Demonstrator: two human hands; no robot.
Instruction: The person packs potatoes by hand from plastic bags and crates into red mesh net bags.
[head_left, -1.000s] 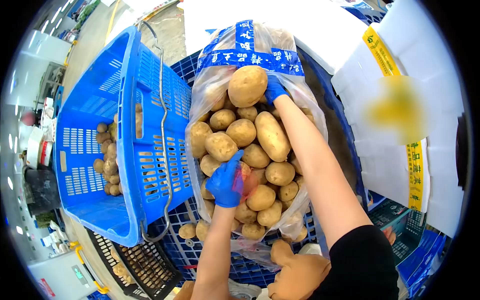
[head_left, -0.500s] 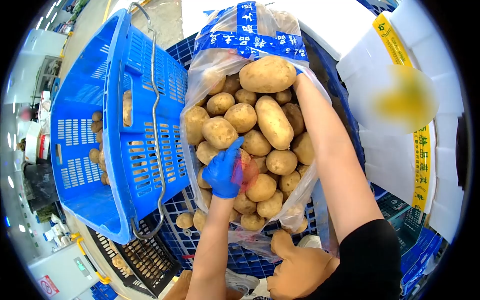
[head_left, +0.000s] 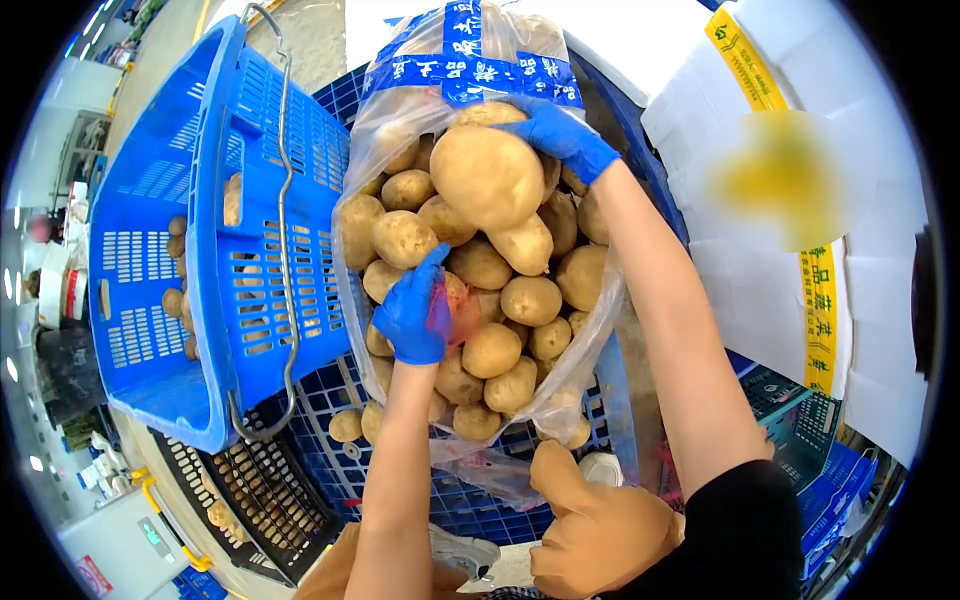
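A clear plastic bag (head_left: 590, 345) with blue printed bands lies open, full of potatoes (head_left: 530, 301). My left hand (head_left: 412, 310), in a blue glove, rests on the potatoes at the bag's left side, index finger stretched out, beside a piece of red netting (head_left: 458, 312). My right hand (head_left: 565, 140), also gloved in blue, is at the bag's upper part, its fingers reaching over a potato (head_left: 490, 113) just behind a big potato (head_left: 487, 178). The big potato sits above the others; whether the right hand grips either one is not clear.
A large blue basket (head_left: 315, 230) with a metal handle and potatoes inside stands at the left. Below it is a black crate (head_left: 265, 500) of potatoes. White foam boxes (head_left: 690, 150) with yellow tape are at the right. Blue pallets (head_left: 330, 400) lie underneath.
My right hand has come out from behind the bag's upper right edge and now shows over the potatoes. The big potato sits lower and further left. My left hand keeps its place on the potatoes.
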